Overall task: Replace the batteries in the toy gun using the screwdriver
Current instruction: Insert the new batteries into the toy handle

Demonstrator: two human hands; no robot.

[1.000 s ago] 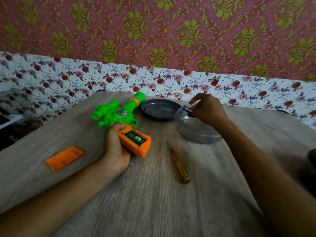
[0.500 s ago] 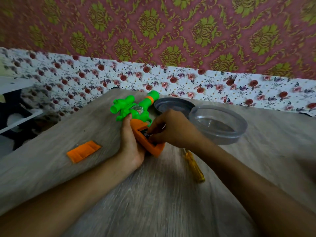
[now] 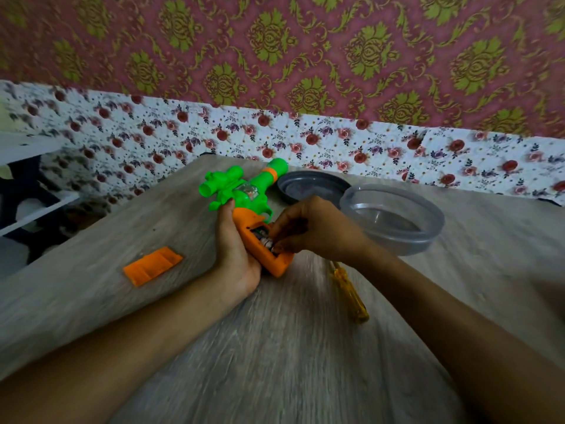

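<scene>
The left hand (image 3: 237, 255) gripped the toy gun (image 3: 244, 191) by its orange handle, fingers curled under it and thumb along its side, holding it on the wooden surface (image 3: 290, 347) with the open battery compartment facing up. The right hand (image 3: 315, 231) was curled over that compartment, its fingertips (image 3: 276, 243) pinching a battery (image 3: 265, 240) sitting in the slot. A yellow screwdriver (image 3: 351, 296) lay just below the right wrist. The orange cover (image 3: 152, 266) lay left of the left hand. Beyond the right hand stood a clear bowl (image 3: 412, 243) and a dark lid (image 3: 312, 188).
</scene>
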